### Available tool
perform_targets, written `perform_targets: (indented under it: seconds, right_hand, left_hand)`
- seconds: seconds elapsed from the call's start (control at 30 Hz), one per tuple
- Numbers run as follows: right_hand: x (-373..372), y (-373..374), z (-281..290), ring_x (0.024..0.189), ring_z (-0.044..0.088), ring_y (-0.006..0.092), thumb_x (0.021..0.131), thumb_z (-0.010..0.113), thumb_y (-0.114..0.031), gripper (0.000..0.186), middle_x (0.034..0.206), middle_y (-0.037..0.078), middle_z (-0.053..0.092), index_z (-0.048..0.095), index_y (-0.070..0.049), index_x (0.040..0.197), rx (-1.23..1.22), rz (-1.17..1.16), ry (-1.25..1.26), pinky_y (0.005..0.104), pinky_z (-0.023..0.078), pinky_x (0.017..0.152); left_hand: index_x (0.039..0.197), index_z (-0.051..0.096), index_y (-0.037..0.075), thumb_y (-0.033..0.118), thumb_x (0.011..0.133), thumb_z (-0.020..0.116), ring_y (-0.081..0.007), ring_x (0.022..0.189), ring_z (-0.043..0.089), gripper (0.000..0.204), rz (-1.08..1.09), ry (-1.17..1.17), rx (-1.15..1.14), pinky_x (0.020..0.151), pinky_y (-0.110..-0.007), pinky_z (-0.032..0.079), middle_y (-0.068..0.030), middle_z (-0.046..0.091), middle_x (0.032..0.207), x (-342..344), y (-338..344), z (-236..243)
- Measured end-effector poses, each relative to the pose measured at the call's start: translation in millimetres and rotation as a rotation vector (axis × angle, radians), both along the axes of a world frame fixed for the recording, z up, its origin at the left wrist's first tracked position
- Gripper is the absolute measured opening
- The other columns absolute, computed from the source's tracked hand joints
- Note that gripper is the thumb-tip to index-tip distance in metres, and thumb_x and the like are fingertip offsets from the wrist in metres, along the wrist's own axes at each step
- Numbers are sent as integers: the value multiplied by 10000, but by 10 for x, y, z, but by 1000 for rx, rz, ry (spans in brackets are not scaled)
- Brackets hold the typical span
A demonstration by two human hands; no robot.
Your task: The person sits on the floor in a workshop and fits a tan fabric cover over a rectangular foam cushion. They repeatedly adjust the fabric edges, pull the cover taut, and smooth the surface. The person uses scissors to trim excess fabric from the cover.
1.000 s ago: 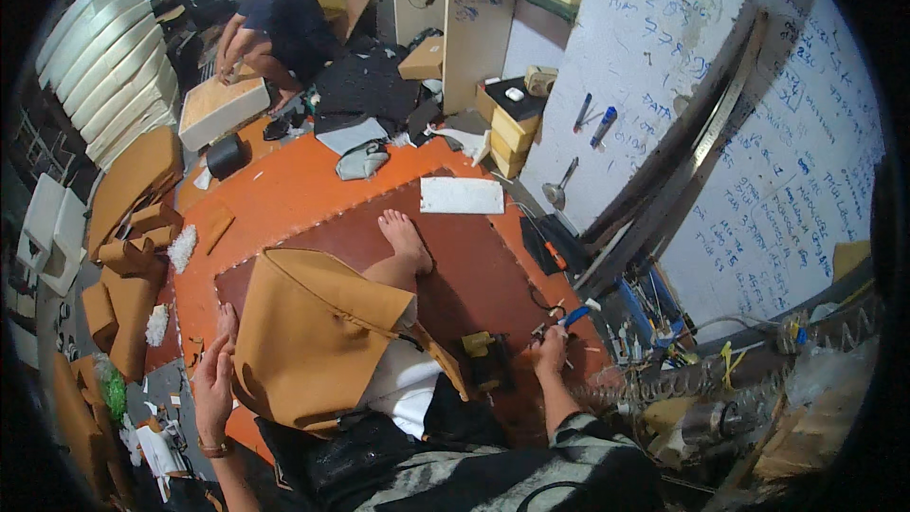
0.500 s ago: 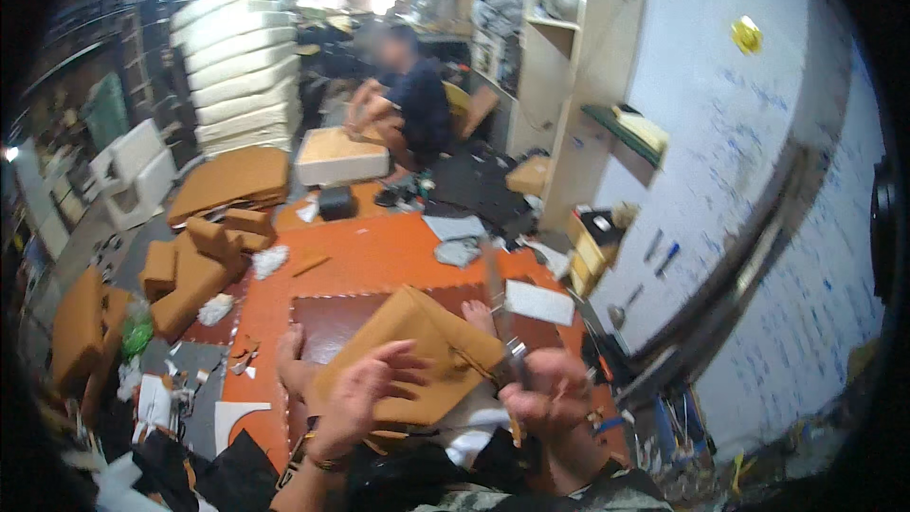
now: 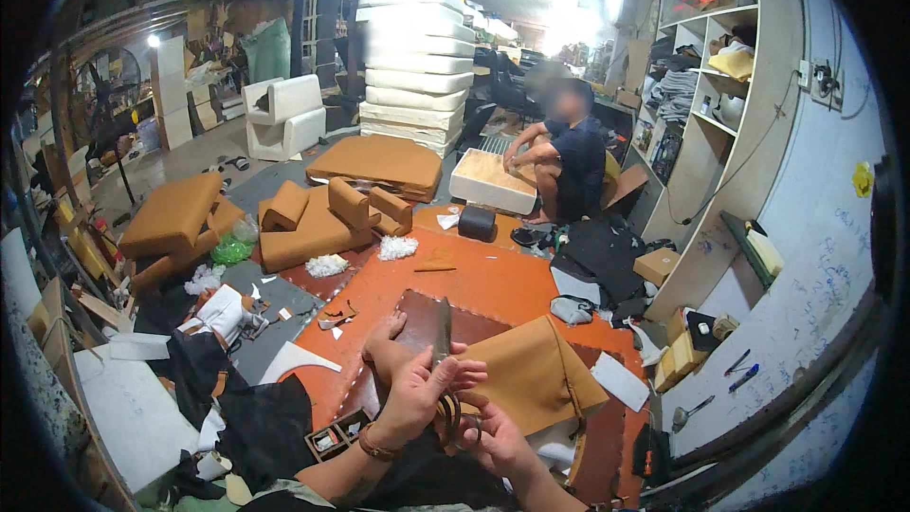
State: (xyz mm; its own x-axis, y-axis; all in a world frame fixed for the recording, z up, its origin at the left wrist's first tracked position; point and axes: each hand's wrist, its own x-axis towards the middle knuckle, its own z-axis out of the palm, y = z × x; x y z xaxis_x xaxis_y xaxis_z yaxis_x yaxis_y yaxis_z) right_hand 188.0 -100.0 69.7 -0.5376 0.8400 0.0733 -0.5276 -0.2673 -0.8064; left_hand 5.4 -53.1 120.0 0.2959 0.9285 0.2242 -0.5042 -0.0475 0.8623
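Note:
Both my hands are on a pair of large scissors (image 3: 443,327), with the blades pointing up and away from me. My left hand (image 3: 422,393) closes around the scissors near the pivot. Lower down, my right hand (image 3: 498,441) has its fingers at the dark handle loops. Just beyond my right hand lies a tan, box-shaped upholstery cover (image 3: 526,370), with a seam and folds along its right side. White material (image 3: 559,446) shows under its near edge. My bare foot (image 3: 387,330) rests on the dark red sheet to the left.
An orange sheet (image 3: 379,275) covers the floor. Tan cushions (image 3: 308,237) and white stuffing (image 3: 327,265) lie at the left. A person (image 3: 573,142) sits at the back by a white-sided block (image 3: 493,180). Shelves (image 3: 706,123) stand right; stacked white foam (image 3: 417,66) rises behind.
My view has swung left. The scissors moved from my right hand alone into both hands, away from the cover. My left hand, open before, has closed on them.

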Motion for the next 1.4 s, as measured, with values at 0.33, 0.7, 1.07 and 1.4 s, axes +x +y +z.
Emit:
perform_targets:
  seconds: [0.33,0.7,1.07,1.4]
  right_hand:
    - [92,-125,72,840,653,154,753,889,-580,950,928,30,625,452,-31,1393,30,-22,-331,309,545,780]
    - [144,-123,89,969,506,90,830,815,-611,825,1069,-23,524,514,-40,1345,87,-87,-353,249,436,854]
    - [174,-167,168,764,537,52,895,838,-364,674,947,-38,567,553,-9,1393,36,-97,-364,208,434,656]
    - [350,-122,226,1013,626,206,988,673,-272,713,1103,114,639,348,-29,1574,17,-99,-178,373,506,929]
  left_hand:
    - [1508,459,12,189,1099,523,-177,1238,613,450,-259,274,-102,1035,-331,513,-124,643,1368,88,-84,-2]
    - [1562,386,24,172,1096,525,-163,1054,662,509,-297,259,-135,873,-302,552,-126,670,1339,40,0,-72]
    - [1542,409,-2,123,1102,504,-120,1105,650,467,-308,232,-49,974,-285,534,-117,674,1328,28,-27,-59]
    - [1610,272,18,159,1096,530,-168,1121,655,592,-98,257,-105,975,-307,532,-159,632,1365,-26,-2,-273]
